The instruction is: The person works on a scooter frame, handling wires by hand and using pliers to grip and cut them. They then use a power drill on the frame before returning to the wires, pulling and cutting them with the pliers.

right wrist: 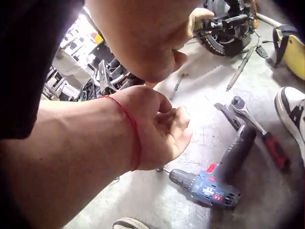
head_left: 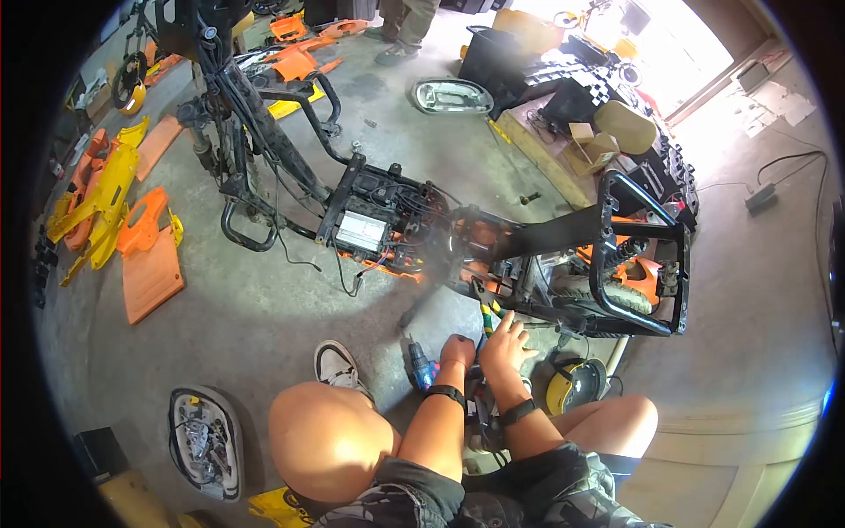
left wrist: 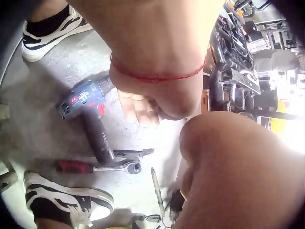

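My left hand [head_left: 458,352], with a red cord at the wrist, hangs just above the floor. Its fingers are loosely curled, and nothing shows in them in the right wrist view. Beside it my right hand [head_left: 504,348] spreads its fingers below the stripped motorbike frame [head_left: 440,233], close to a yellow-and-green banded part [head_left: 487,319]. A blue-and-black cordless drill [right wrist: 214,188] lies on its side near my left hand. By the drill's handle are a red-handled ratchet wrench [left wrist: 97,167] and a dark folded tool [left wrist: 133,153]. A thin rod-shaped tool [left wrist: 157,191] lies nearby.
Orange and yellow fairings [head_left: 145,251] lie at the left. A tray of small parts [head_left: 207,440] rests near my left knee, and a yellow helmet [head_left: 572,387] by my right leg. Another person's legs [head_left: 409,26] stand at the back. Boxes [head_left: 594,150] crowd the right side.
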A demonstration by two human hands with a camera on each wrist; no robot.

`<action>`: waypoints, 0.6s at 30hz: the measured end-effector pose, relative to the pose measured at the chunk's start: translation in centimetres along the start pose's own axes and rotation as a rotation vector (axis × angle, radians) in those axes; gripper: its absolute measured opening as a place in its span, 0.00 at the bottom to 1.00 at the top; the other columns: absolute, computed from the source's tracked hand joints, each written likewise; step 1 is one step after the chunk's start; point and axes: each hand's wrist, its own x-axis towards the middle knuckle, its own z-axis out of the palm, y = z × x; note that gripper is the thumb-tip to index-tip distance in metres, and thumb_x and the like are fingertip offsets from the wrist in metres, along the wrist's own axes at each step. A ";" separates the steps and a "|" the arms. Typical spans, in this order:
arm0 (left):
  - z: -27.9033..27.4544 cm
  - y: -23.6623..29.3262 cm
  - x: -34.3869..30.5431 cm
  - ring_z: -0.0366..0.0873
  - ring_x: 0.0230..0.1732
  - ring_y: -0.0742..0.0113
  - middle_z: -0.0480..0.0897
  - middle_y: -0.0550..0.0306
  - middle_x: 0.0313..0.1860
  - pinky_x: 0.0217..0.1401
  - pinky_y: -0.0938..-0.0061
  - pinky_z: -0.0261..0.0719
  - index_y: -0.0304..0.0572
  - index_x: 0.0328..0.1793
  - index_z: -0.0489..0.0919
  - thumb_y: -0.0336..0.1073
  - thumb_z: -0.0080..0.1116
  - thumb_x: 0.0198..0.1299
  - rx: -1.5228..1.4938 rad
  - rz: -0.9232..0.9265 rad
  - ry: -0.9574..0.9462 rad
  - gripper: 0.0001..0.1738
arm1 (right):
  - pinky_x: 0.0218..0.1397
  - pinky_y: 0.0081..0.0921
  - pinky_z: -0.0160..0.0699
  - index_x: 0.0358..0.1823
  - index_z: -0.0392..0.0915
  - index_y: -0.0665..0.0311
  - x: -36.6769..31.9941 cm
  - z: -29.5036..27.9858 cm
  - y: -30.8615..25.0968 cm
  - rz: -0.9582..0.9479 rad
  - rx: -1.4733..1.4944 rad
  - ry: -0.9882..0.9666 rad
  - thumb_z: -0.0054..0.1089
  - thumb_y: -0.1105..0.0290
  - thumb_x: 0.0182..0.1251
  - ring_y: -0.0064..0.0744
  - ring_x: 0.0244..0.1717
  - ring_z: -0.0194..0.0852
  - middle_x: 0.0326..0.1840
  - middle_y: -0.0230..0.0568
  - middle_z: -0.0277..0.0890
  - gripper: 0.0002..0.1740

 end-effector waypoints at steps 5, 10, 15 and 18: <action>-0.6 -0.1 -0.6 0.80 0.57 0.37 0.84 0.33 0.51 0.63 0.55 0.76 0.36 0.49 0.84 0.43 0.51 0.60 0.004 0.001 -0.017 0.21 | 0.69 0.80 0.47 0.81 0.48 0.56 0.2 1.5 -0.4 0.030 0.008 0.050 0.54 0.67 0.68 0.48 0.75 0.55 0.74 0.44 0.58 0.41; -0.5 -0.4 0.2 0.83 0.53 0.41 0.85 0.35 0.47 0.59 0.59 0.78 0.35 0.46 0.86 0.44 0.54 0.58 0.021 0.019 0.026 0.21 | 0.69 0.66 0.59 0.78 0.51 0.62 0.6 2.3 -0.5 -0.004 0.002 0.039 0.56 0.67 0.67 0.47 0.69 0.64 0.68 0.45 0.64 0.40; -0.8 -0.5 0.2 0.80 0.57 0.37 0.84 0.34 0.50 0.63 0.55 0.76 0.38 0.49 0.85 0.43 0.52 0.60 -0.014 -0.049 -0.003 0.20 | 0.59 0.41 0.77 0.71 0.58 0.70 0.0 2.2 -0.1 -0.073 -0.008 0.101 0.56 0.62 0.66 0.46 0.59 0.74 0.56 0.49 0.70 0.35; -0.8 -0.7 0.2 0.80 0.57 0.38 0.84 0.35 0.50 0.62 0.55 0.76 0.39 0.48 0.85 0.44 0.52 0.61 0.023 -0.027 0.019 0.20 | 0.57 0.41 0.80 0.66 0.59 0.71 0.1 2.2 0.0 -0.076 0.066 0.063 0.63 0.59 0.61 0.52 0.57 0.76 0.55 0.53 0.70 0.37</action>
